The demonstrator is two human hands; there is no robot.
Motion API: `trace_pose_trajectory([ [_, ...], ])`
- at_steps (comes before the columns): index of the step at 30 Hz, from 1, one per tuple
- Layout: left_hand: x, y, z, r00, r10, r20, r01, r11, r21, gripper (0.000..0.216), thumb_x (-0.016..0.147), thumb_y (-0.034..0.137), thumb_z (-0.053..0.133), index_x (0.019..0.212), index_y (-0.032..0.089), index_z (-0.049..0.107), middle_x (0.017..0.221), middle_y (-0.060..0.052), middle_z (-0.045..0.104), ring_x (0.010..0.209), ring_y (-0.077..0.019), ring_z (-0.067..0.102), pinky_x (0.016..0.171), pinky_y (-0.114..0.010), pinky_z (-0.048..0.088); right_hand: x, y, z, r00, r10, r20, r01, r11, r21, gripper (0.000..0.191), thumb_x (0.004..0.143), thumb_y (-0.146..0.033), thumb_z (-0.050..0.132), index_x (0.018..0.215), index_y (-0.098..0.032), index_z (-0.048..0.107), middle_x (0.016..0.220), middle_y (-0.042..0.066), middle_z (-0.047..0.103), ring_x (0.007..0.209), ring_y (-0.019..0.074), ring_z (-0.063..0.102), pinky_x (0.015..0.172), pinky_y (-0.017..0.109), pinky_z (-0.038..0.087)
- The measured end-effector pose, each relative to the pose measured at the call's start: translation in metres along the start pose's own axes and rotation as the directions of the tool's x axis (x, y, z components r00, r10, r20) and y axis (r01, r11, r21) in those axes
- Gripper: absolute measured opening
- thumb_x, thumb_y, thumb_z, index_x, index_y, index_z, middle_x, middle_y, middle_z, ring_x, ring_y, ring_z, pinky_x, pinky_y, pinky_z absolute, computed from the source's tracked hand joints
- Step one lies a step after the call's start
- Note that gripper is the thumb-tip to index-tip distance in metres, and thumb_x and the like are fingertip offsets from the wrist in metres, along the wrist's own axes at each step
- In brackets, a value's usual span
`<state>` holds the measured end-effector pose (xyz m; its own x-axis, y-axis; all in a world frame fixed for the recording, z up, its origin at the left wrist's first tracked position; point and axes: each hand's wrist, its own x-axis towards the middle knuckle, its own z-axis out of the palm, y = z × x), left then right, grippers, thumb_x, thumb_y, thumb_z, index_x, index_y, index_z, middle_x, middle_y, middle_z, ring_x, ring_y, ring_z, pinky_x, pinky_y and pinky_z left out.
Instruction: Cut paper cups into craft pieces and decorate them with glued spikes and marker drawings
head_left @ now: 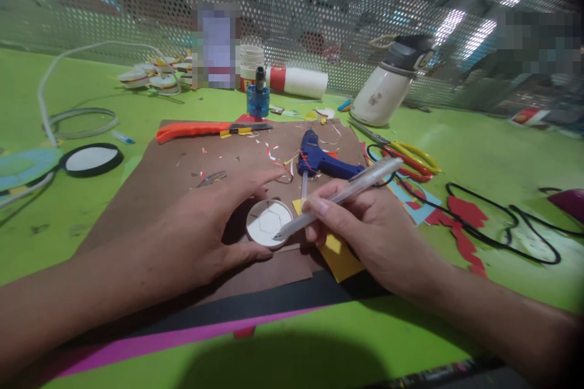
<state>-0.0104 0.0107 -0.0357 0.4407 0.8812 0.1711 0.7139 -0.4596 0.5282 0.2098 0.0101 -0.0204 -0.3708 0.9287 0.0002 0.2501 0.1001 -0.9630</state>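
A round white disc (263, 232) with dark lines drawn on its face, one shape like a hexagon, lies on brown paper (182, 194). My left hand (205, 225) curves around its left side, thumb at the near edge and fingers at the far edge. In my right hand (356, 219) is a pen with a clear barrel (342, 197); its tip meets the disc's lower right part. Yellow paper (340, 258) lies under my right hand. Just beyond the hands rests a blue glue gun (319, 155) with a glue stick in its back end.
An orange utility knife (196, 129) lies at the back of the paper among scraps. Scissors (410, 155), a black cord (515, 243) and red scraps (468, 213) are on the right. A white bottle (381, 94), paper cups (303, 82) and a blue container (258, 101) stand behind.
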Motion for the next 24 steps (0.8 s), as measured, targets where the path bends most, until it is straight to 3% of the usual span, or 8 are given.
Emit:
trace_pose_trajectory([
  [12, -0.0007, 0.0009, -0.0007, 1.000, 0.000, 0.004, 0.000, 1.000, -0.007, 0.061, 0.078, 0.054, 0.069, 0.133, 0.032, 0.054, 0.131, -0.007, 0.067, 0.117, -0.0353, 0.063, 0.100, -0.056, 0.051, -0.0002, 0.0007, 0.0012, 0.999, 0.009, -0.040, -0.008, 0.999, 0.037, 0.025, 0.096, -0.029, 0.058, 0.075, -0.017, 0.064, 0.065, 0.000, 0.065, 0.057, 0.0103, 0.060, 0.054, 0.020, 0.052],
  [24, -0.0022, -0.0035, 0.0011, 0.999, 0.037, -0.007, -0.037, 0.999, 0.000, 0.064, 0.079, 0.052, 0.070, 0.136, 0.032, 0.052, 0.134, -0.006, 0.066, 0.120, -0.0337, 0.063, 0.102, -0.054, 0.050, 0.0001, -0.0001, 0.0007, 1.000, -0.006, -0.029, 0.006, 1.000, 0.012, 0.027, 0.096, -0.027, 0.057, 0.071, -0.017, 0.065, 0.065, 0.000, 0.065, 0.058, 0.0108, 0.060, 0.055, 0.021, 0.053],
])
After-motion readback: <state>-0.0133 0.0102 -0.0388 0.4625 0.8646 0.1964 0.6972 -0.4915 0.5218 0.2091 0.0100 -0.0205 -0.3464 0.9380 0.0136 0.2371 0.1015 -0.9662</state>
